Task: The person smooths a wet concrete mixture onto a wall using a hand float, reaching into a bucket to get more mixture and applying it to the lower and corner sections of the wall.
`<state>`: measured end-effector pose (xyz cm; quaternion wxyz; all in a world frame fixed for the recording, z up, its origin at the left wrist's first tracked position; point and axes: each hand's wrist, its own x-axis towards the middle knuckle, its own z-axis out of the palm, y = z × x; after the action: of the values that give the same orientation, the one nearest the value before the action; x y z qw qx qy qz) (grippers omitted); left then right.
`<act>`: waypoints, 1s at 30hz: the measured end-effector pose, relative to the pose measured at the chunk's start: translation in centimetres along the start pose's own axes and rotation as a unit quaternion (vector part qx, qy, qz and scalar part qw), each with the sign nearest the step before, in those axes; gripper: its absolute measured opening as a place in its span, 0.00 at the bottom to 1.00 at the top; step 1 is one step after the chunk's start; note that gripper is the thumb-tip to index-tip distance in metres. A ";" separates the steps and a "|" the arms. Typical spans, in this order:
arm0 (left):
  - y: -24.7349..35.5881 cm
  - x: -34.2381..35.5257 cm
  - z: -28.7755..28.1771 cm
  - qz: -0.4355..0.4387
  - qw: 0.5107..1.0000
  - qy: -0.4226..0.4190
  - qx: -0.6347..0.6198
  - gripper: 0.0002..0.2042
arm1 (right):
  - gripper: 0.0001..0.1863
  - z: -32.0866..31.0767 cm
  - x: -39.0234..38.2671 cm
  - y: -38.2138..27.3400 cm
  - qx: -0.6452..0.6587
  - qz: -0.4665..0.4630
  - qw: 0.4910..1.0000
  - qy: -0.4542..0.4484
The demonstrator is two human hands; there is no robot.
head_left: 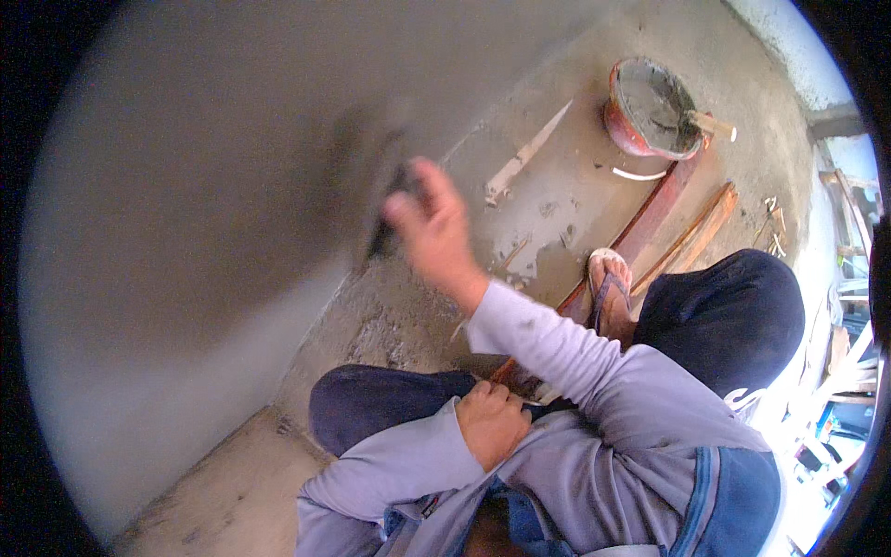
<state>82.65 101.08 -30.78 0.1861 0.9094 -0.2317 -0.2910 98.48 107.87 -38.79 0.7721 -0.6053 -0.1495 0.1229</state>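
Observation:
My right hand (pixel 434 227) is closed round the dark handle of a plastering trowel (pixel 379 237), blurred by motion. The trowel's blade, seen nearly edge-on, lies against the grey plastered wall (pixel 213 186), close to where the wall meets the floor. The plaster around it looks dark and smooth, with a paler patch lower down. My left hand (pixel 495 425) rests at my lap beside my bent knee, fingers curled under. What it holds, if anything, is hidden.
A reddish bowl (pixel 631 139) of wet grey mortar, with a wooden-handled tool (pixel 713 124) in it, stands on the floor at the far right. A long reddish board (pixel 650 213) runs past my sandalled foot (pixel 608 283). Wood pieces (pixel 701 227) and a mortar-smeared strip (pixel 529 153) lie nearby.

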 end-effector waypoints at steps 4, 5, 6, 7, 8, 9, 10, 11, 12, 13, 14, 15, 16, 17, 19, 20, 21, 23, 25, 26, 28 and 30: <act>0.2 -0.5 0.0 0.016 0.999 0.030 -0.014 0.10 | 0.22 -7.8 9.1 5.3 0.141 0.115 0.976 0.122; 0.2 -0.6 -0.1 0.017 0.999 0.031 -0.016 0.10 | 0.22 -9.0 10.6 6.0 0.243 0.108 0.958 0.111; 0.2 -0.7 -0.1 0.022 0.999 0.024 -0.017 0.10 | 0.22 -9.7 12.0 6.3 0.242 0.106 0.960 0.093; 0.2 -0.7 -0.2 0.019 0.999 0.025 -0.019 0.11 | 0.21 -10.1 13.3 6.1 0.240 0.100 0.961 0.091; 0.1 -0.8 -0.3 0.018 0.999 0.021 -0.019 0.11 | 0.21 -10.0 14.2 5.5 0.240 0.097 0.962 0.082; 0.1 -0.9 -0.4 0.012 1.000 0.013 -0.015 0.12 | 0.20 -9.4 14.6 4.5 0.197 0.102 0.969 0.113; 0.1 -1.0 -0.5 0.018 1.000 0.014 -0.016 0.12 | 0.20 -8.4 14.4 3.3 0.204 0.068 0.972 0.093; 0.2 -1.1 -0.5 0.018 1.000 0.011 -0.014 0.12 | 0.19 -7.2 14.3 1.9 0.208 0.043 0.974 0.074; 0.2 -1.1 -0.4 0.014 1.000 0.008 -0.011 0.12 | 0.19 -5.8 13.9 0.4 0.206 0.036 0.975 0.077; 0.4 -1.1 -0.4 0.009 1.000 0.011 -0.014 0.12 | 0.19 -4.3 12.8 -1.1 0.139 -0.007 0.989 0.058; 0.6 -1.0 -0.3 0.002 1.000 0.014 -0.018 0.12 | 0.20 -2.6 10.9 -2.3 0.063 -0.033 0.996 0.062; 0.7 -0.9 -0.2 0.005 0.999 0.000 -0.031 0.11 | 0.22 -0.4 9.0 -3.2 -0.059 -0.116 0.989 0.073; 0.7 -0.7 -0.1 0.007 1.000 0.013 -0.017 0.11 | 0.22 1.5 6.3 -3.8 -0.110 -0.158 0.980 0.053; 0.7 -0.5 0.0 0.014 1.000 0.014 -0.012 0.11 | 0.22 2.9 3.7 -4.2 -0.097 -0.217 0.971 -0.016; 0.6 -0.3 0.0 0.014 1.000 0.007 -0.009 0.11 | 0.22 4.9 -0.9 -3.8 -0.110 -0.302 0.933 -0.163; 0.5 -0.2 0.0 0.007 1.000 0.002 -0.011 0.11 | 0.23 4.5 -2.0 -2.9 -0.083 -0.218 0.964 -0.131; 0.5 -0.2 0.0 -0.004 1.000 0.004 -0.011 0.11 | 0.23 3.7 -2.7 -1.8 -0.076 -0.142 0.981 -0.111; 0.4 -0.3 0.0 0.000 1.000 0.019 -0.013 0.10 | 0.25 0.8 -2.0 1.5 -0.034 0.036 0.998 -0.041; 0.4 -0.6 0.0 0.008 0.999 0.036 -0.013 0.10 | 0.27 -3.1 0.7 5.5 0.062 0.236 0.969 0.033; 0.3 -0.7 0.0 0.016 0.999 0.044 -0.014 0.10 | 0.30 -4.6 1.9 7.4 0.092 0.307 0.943 0.087; 0.6 -1.0 0.2 -0.002 0.998 0.061 -0.023 0.09 | 0.33 -6.4 3.3 10.8 0.134 0.352 0.924 0.068; 1.0 -1.2 0.3 -0.041 0.996 0.072 -0.038 0.09 | 0.17 -6.8 3.0 12.8 0.197 0.361 0.911 -0.012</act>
<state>81.29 100.84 -30.05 0.2246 0.9291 -0.1693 -0.2403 103.73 105.89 -52.50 0.7770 -0.4519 0.0976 0.4273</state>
